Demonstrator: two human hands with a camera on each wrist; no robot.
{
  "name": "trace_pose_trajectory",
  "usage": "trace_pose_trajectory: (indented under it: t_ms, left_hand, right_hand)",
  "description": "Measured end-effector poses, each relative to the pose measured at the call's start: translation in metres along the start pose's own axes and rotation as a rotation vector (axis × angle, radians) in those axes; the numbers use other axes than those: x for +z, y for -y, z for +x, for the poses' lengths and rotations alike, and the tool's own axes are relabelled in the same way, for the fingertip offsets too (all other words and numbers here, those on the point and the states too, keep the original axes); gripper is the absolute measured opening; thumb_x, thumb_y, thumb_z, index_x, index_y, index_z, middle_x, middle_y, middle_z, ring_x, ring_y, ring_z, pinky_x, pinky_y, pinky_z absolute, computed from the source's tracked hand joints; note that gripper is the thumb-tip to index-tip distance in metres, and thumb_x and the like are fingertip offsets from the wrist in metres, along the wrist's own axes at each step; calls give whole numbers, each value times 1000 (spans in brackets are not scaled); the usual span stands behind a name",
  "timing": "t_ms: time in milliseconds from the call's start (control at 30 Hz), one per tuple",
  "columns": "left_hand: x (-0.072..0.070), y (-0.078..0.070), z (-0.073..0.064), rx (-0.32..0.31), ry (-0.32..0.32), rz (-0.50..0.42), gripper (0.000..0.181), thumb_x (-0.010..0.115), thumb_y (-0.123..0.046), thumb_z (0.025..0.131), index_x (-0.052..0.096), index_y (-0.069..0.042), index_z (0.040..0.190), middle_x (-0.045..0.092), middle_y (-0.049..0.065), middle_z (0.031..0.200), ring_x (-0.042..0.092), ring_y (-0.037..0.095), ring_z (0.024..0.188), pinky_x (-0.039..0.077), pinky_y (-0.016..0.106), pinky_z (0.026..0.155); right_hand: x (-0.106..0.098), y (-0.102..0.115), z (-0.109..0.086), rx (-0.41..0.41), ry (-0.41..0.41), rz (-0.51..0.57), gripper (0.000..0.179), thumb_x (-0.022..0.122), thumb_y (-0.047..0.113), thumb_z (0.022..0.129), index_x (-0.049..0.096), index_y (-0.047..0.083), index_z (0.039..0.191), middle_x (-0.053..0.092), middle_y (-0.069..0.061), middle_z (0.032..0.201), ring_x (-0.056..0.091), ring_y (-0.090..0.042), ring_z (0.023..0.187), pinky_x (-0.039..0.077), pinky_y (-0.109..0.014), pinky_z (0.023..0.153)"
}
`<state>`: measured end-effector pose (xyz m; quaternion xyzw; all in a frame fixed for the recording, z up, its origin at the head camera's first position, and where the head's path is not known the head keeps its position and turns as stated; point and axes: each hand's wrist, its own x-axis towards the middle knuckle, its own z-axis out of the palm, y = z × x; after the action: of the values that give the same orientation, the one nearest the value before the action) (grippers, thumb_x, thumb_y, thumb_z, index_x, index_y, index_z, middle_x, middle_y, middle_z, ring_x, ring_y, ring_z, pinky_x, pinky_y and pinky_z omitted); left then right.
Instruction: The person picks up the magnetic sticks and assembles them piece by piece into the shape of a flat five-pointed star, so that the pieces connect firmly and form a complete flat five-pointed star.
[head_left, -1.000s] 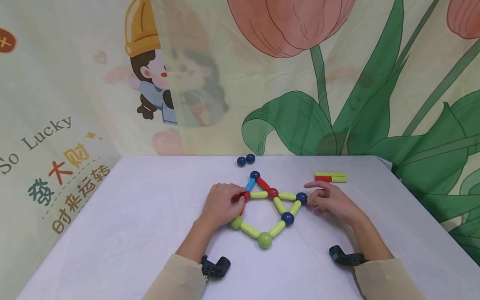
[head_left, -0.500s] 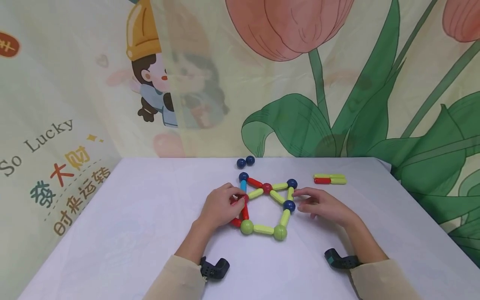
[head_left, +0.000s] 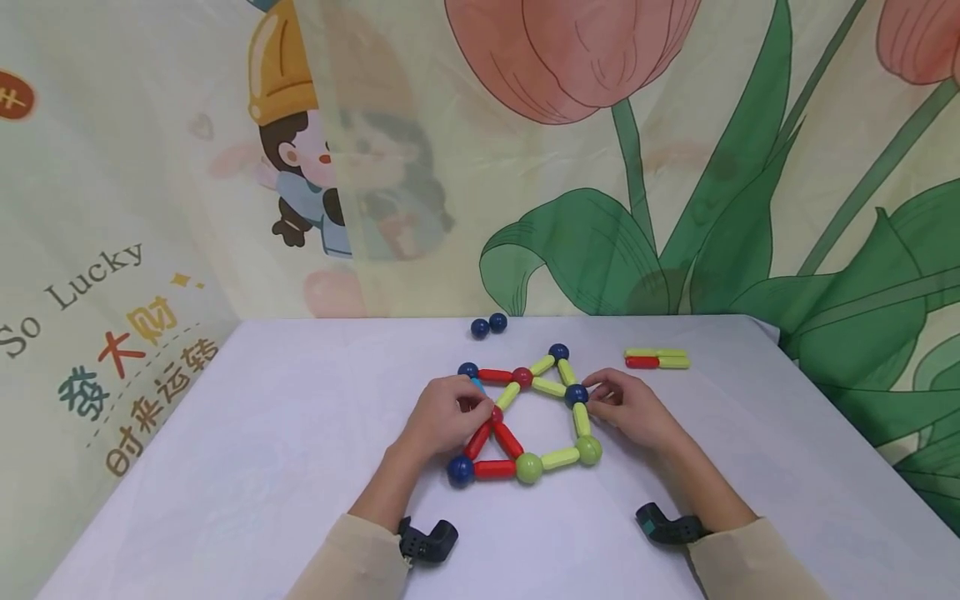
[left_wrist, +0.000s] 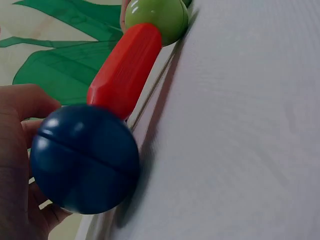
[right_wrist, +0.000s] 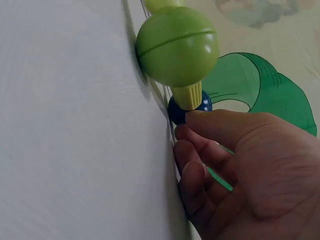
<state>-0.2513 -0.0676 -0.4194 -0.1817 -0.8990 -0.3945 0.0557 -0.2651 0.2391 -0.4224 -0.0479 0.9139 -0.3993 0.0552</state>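
Note:
A flat frame of coloured balls joined by short rods lies on the white table. My left hand point(head_left: 446, 417) pinches a red ball point(head_left: 496, 414) on its left side, partly covering a light blue rod point(head_left: 477, 383). My right hand point(head_left: 633, 408) has thumb and fingertips on a dark blue ball point(head_left: 576, 395) at the right; the right wrist view shows them around this blue ball point(right_wrist: 176, 111), below a green ball point(right_wrist: 177, 47). Red rods point(head_left: 495, 470) form a triangle at the lower left, with a blue ball point(head_left: 461, 472) at its corner. Yellow-green rods point(head_left: 582, 420) join most other balls.
Two loose dark blue balls point(head_left: 480, 328) sit at the table's back edge. Several spare rods point(head_left: 657, 353), yellow-green and red, lie together at the back right. Behind the table point(head_left: 300, 467) hangs a printed cloth point(head_left: 405, 283) with tulips and a cartoon figure.
The frame has turned counterclockwise on the table. My left hand keeps hold of the red ball. My right hand has shifted left, from one blue ball to another; the lower-left blue ball has come into view.

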Motion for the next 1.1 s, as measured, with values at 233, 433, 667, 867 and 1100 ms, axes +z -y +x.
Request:
trace_pose_trajectory:
  t_ms: [233,433,667,867,1100]
  left_hand:
    - [0,-5,1,47,9,28,17,70,-26,90,77,-16,79,63,-7,72,57,12,74,51,26,69]
    - [4,-5,1,124,-77,109,17,71,-27,87,81,-15,94,70,-2,88,62,18,91,53,36,83]
    - [8,-3,3,165,-54,253,49,64,-33,88,69,-17,135,64,7,141,51,32,139,35,63,118]
    - [8,-6,3,138,70,344,62,60,-37,89,58,-17,147,55,8,154,44,33,148,22,67,123]
    - [9,-10,2,105,120,438,64,60,-37,90,55,-15,150,52,6,156,46,26,147,26,63,123]
  right_hand:
    - [-1,4,-3,-2,65,63,31,70,19,97,66,12,127,70,-11,124,62,-24,98,55,-31,74]
    - [-2,6,-5,-29,114,63,33,72,24,96,68,13,127,67,-10,129,59,-26,103,55,-32,76]
    - [-3,6,-6,-53,147,64,34,72,23,96,68,13,129,66,-12,133,60,-25,102,55,-33,77]
    - [-1,7,-4,-66,178,48,38,72,26,96,67,15,132,63,-13,138,61,-25,105,56,-33,76]
    - [0,12,-3,-59,212,68,39,67,27,98,65,17,135,59,-12,145,61,-25,108,56,-33,76]
